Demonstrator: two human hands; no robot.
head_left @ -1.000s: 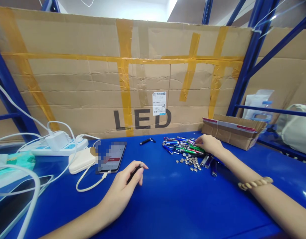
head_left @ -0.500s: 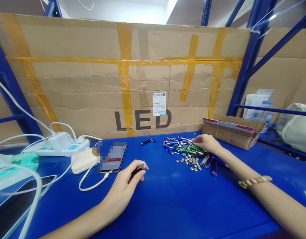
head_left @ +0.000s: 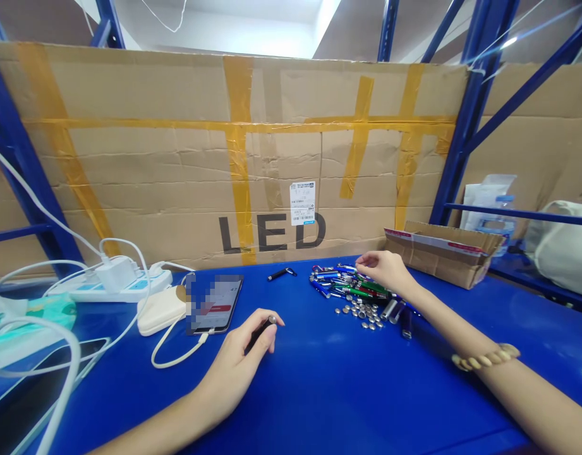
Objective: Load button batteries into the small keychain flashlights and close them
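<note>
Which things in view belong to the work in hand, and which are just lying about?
Likely in the work:
- black tube, held in the left hand
- pile of coloured tubes, under the right hand
- silver discs beside the pile

Apparently lying about:
- phone
- cream case
- power strip
- plastic bottle

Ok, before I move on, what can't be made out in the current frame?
All in the head view:
Black cylinder: lower end hidden by the left hand.
Right hand: anything between its fingertips is too small to tell.
Phone: part of its screen is masked by pixelation.
Label: print too small to read.
Carton: bottom hidden by its front wall.
</note>
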